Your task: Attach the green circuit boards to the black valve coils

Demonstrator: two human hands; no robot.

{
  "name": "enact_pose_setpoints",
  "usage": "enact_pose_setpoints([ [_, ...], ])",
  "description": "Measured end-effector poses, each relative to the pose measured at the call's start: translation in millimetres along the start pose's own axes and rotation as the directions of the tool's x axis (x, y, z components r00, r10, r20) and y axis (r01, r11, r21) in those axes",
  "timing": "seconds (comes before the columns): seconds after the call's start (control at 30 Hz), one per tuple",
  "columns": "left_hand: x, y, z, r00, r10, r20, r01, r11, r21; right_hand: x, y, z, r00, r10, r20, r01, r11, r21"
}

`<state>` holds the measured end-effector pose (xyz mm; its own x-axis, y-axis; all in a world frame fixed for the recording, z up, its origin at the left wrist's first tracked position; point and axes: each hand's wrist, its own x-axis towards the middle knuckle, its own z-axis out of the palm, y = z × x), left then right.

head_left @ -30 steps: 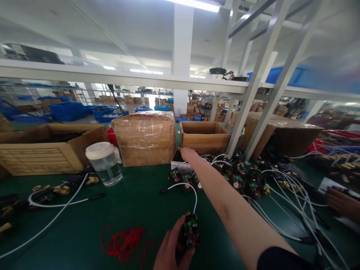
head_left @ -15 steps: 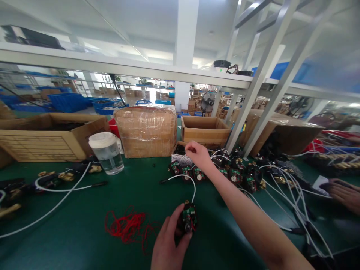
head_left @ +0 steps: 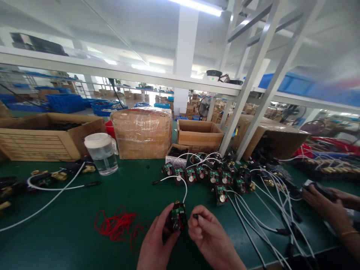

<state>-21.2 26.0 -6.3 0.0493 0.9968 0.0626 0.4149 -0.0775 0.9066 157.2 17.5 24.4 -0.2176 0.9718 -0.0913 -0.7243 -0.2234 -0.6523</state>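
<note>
My left hand (head_left: pixel 159 234) grips a small black device with a green circuit board (head_left: pixel 177 216) by its sides, low over the green table. A white cable (head_left: pixel 184 185) runs from its back and ends in a black tip. Just to its right, my right hand (head_left: pixel 206 232) pinches a small black part (head_left: pixel 195 216) between thumb and finger; its exact kind is too small to tell. Behind both hands stands a small box of black parts (head_left: pixel 176 159). Similar circuit-board units (head_left: pixel 221 195) sit in rows beyond my right hand.
Tangled red wire (head_left: pixel 118 225) lies left of my hands. A lidded water jug (head_left: pixel 101 153) stands further back, beside a wrapped carton (head_left: pixel 142 133). White cables (head_left: pixel 261 213) spread across the right side. At far right, another person's hands (head_left: pixel 323 202) hold a dark object.
My right hand has come back from the small parts box to beside the held device, now with a small black part in its fingers. The view has shifted slightly.
</note>
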Motion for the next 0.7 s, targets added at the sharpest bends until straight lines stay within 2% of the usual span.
enact_pose_setpoints([
  [0.13,-0.1,-2.7,0.8,1.000,0.008,-0.023,-0.008,1.000,0.002,-0.4,1.6,-1.5,1.000,-0.010,0.010,0.010,0.999,0.039],
  [0.27,0.7,-2.7,0.7,1.000,-0.002,-0.016,0.002,1.000,0.008,0.5,1.4,-2.1,1.000,-0.012,0.003,0.012,1.000,-0.003],
  [0.43,0.2,1.0,0.1,1.000,-0.011,-0.016,0.012,1.000,0.013,4.4,2.9,-5.3,0.997,-0.057,-0.042,0.042,0.956,-0.291],
  [0.57,-0.4,2.0,-0.1,1.000,-0.012,-0.013,0.013,1.000,0.018,8.5,5.5,-11.6,0.988,-0.145,-0.047,0.097,0.838,-0.538],
  [0.7,-0.9,2.6,0.0,1.000,-0.015,-0.019,0.016,1.000,0.016,11.8,4.9,-12.7,0.984,-0.173,-0.038,0.102,0.730,-0.675],
])
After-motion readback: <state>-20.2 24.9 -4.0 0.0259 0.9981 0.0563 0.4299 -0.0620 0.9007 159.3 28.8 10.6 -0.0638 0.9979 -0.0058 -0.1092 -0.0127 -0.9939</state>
